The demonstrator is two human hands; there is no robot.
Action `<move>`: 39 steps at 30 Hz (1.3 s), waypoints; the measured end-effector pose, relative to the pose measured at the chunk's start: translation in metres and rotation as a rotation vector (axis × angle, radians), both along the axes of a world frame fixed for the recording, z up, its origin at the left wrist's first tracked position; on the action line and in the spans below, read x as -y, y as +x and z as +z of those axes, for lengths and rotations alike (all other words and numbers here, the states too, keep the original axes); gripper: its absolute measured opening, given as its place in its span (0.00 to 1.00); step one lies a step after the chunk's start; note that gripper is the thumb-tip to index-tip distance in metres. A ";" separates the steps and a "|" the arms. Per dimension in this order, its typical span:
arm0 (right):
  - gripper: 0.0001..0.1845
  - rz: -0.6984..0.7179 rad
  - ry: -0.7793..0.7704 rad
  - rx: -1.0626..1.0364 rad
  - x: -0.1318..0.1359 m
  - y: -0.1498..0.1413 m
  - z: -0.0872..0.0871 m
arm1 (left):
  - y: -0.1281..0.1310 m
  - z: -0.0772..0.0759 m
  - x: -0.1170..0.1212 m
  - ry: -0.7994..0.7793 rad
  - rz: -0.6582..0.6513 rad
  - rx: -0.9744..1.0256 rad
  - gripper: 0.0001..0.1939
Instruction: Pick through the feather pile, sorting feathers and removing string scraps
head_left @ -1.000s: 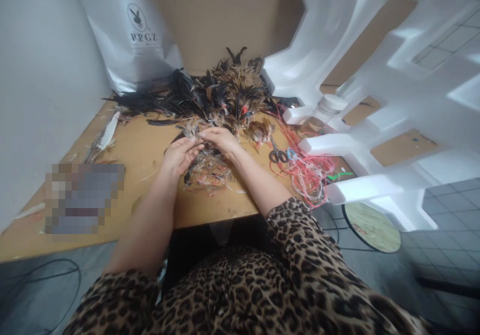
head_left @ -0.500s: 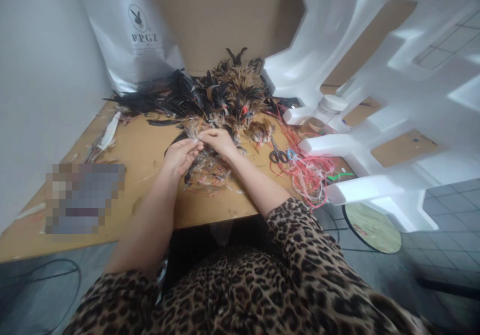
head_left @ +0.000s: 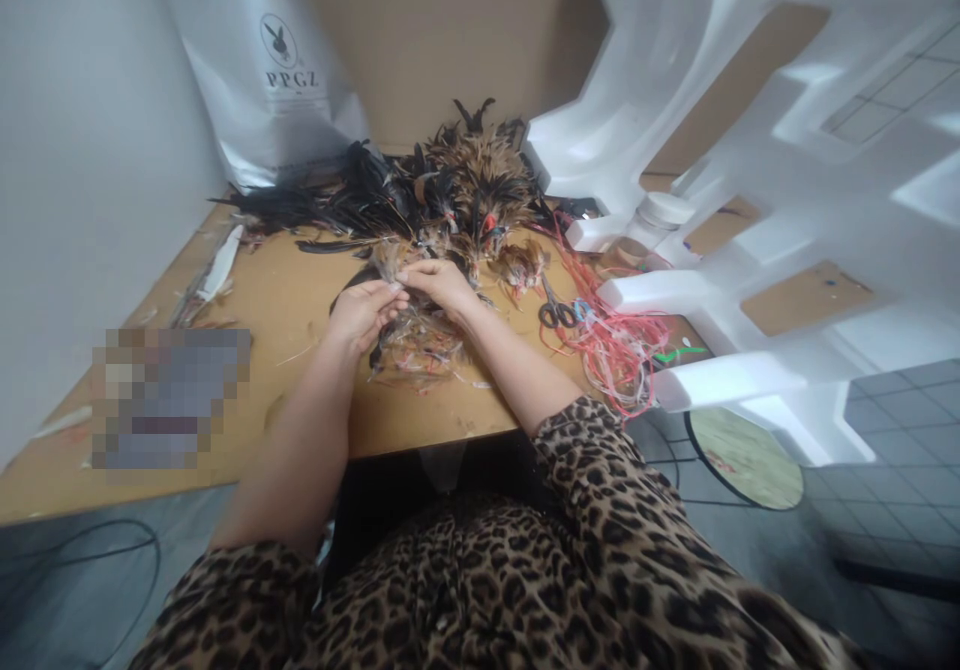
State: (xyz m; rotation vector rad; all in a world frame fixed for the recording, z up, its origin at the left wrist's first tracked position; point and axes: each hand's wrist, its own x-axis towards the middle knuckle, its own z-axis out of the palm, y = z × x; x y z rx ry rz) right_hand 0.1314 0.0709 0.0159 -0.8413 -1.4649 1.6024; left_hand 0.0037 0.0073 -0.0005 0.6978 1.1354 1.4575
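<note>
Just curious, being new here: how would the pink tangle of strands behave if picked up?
The pink tangle would likely flop, since its strands curl loosely. It is probably light, as the strands look thin. Lifting one might drag others along, because they cross and loop together.

Tuft [head_left: 388, 256] at your fingers [head_left: 424, 267]: fine, downy feather, matt.
Dark feathers [head_left: 367, 185]: sleek, slightly glossy.
Your worktop [head_left: 292, 295]: wood-look board, smooth, faintly shiny.
Silver bag [head_left: 281, 130]: glossy, creased, plastic-looking to you.
Pink strands [head_left: 615, 350]: thin, shiny, plastic-looking.
White packing [head_left: 735, 380]: foam-like, smooth, softly matt.
Scissors [head_left: 558, 314]: smooth dark handles, seemingly plastic.
Your sleeves [head_left: 600, 460]: soft-looking cloth, matt.
</note>
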 end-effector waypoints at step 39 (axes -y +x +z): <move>0.15 -0.340 0.852 1.222 -0.041 0.040 -0.019 | -0.001 -0.002 -0.003 0.031 0.074 0.034 0.04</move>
